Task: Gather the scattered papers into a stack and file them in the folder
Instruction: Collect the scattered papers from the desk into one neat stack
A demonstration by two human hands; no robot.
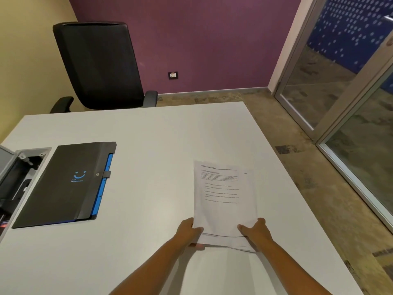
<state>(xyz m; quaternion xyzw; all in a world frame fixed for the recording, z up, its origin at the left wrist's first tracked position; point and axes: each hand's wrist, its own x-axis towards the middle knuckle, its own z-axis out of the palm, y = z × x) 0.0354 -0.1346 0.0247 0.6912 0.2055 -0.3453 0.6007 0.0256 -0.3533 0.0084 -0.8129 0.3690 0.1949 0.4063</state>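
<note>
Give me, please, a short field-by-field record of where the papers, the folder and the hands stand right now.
papers: one gathered stack, near end lifted off the white table
left hand: grips the stack's near left corner
right hand: grips the near right corner
folder: black with blue edge, closed, flat, apart on the left
filing: not yet done

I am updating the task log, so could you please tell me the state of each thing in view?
White printed paper stack: gathered, held at its near end.
Black folder with blue edge: closed, flat on the white table.
Left hand: grips the stack.
Right hand: grips the stack.
Grey cable box: lid open.
</note>
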